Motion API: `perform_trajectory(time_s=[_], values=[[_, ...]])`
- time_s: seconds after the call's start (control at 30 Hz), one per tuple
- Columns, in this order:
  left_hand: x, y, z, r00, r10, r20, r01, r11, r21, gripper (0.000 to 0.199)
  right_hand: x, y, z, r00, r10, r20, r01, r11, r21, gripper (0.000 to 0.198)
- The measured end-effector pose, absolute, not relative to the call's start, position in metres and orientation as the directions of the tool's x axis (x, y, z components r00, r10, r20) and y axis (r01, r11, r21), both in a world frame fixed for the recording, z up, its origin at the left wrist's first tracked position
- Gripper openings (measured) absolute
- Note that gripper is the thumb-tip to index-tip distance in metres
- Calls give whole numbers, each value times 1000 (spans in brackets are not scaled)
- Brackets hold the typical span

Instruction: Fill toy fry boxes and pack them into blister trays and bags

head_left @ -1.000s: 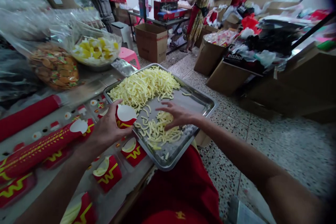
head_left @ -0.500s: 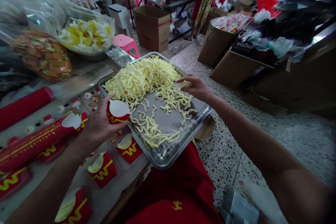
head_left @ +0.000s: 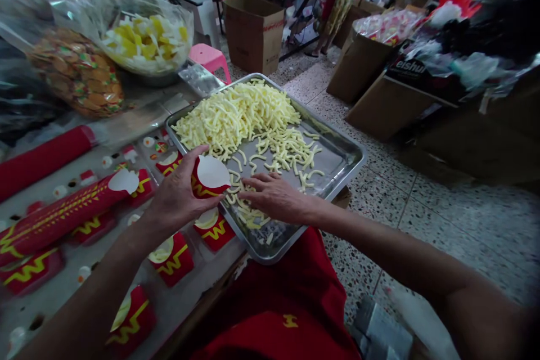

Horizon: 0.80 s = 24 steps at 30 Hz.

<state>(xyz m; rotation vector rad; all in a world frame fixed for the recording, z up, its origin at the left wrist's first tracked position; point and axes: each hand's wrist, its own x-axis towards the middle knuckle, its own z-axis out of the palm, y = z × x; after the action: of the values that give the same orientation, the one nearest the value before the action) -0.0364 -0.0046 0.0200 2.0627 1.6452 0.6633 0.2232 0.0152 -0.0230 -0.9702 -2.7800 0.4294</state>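
Note:
My left hand (head_left: pixel 179 188) is closed round a small red fries carton (head_left: pixel 213 173) with a white inside and a yellow mark, held over the left rim of a metal tray (head_left: pixel 343 157). Pale yellow, fry-shaped pieces (head_left: pixel 240 112) are heaped at the tray's far end, with loose ones scattered nearer me. My right hand (head_left: pixel 276 197) is low over the scattered pieces, its fingers stretched out towards the carton. What lies beneath those fingers is hidden. Filled red cartons (head_left: pixel 172 259) sit in clear plastic packs on the table, left of the tray.
Behind the left hand lie a long red roll (head_left: pixel 46 160) and a red printed stack (head_left: pixel 59 219). A bag of orange-brown pieces (head_left: pixel 78 76) and a bowl of yellow-and-white pieces (head_left: pixel 145 42) stand farther back. Cardboard boxes (head_left: pixel 253 34) and a pink stool (head_left: pixel 210 59) are on the floor.
My right hand has moved from the tray's right side, leftward and nearer me, to the loose pieces beside the carton. My left hand keeps hold of the carton. The view has shifted slightly.

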Motion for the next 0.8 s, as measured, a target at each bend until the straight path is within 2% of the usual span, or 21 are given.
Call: perform_trajectory(time_s=[0.17,0.23,0.33,0.4,0.47,0.53,0.6,0.67,0.73,0.8], values=[[-42,-3,16,170,982,85,789,-187,585,94,256,40,-13,-597,789,145,747,613,-258,51],[-43,-2,14,145,987,69,792,-158,590,93,279,57,-10,-507,848,155,823,530,-205,47],[-41,0,12,157,985,74,783,-170,599,94,312,74,-17,-449,893,38,881,450,-149,48],[-41,-1,11,196,976,94,780,-213,588,94,333,79,-24,-475,878,-57,873,461,-158,63],[-43,-2,8,213,973,90,786,-225,576,94,349,81,-27,-480,875,-70,870,463,-171,76],[-44,-3,7,184,980,74,792,-192,579,94,355,80,-25,-461,887,36,869,459,-187,64],[-43,-2,7,134,987,87,798,-160,581,95,345,77,-21,-449,871,198,833,489,-261,45],[-37,1,9,120,985,120,801,-168,575,95,320,73,-17,-487,824,290,753,565,-338,31],[-32,3,12,154,977,147,799,-210,563,95,290,67,-16,-583,765,275,688,644,-333,21],[-31,3,14,187,969,160,796,-245,553,94,268,61,-18,-684,704,193,649,708,-281,16]])
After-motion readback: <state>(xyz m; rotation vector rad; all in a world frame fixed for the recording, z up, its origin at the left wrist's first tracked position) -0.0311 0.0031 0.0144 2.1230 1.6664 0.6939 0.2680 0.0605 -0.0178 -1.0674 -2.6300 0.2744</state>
